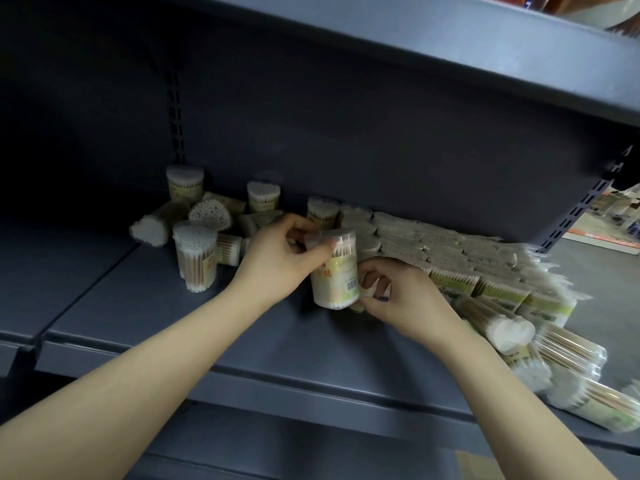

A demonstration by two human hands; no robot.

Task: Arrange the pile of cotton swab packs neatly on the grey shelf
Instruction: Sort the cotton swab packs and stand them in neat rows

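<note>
Both hands meet at the middle of the grey shelf [145, 289] around one upright clear tub of cotton swabs [335, 270], which stands on the shelf board with its barcode label facing right. The left hand [277, 259] grips the tub near its top, fingers curled over the lid edge and thumb pressed to the near side. The right hand [398, 299] is at the tub's lower right; its fingers are curled round a smaller white pack [367, 291] just beside the tub's base, though how much of that pack it holds is hard to tell. To the left, a loose cluster of tubs [207, 220] sits toward the far wall, some upright and some lying on their sides, and one tall upright tub [196, 261] stands nearer than the rest. To the right, a long heap of flat bagged swab packs [485, 271] stretches along the shelf, from the back wall toward the near edge, with several cylinder packs [498, 325] lying on their sides at its near end. An upper shelf [450, 46] overhangs the scene.
</note>
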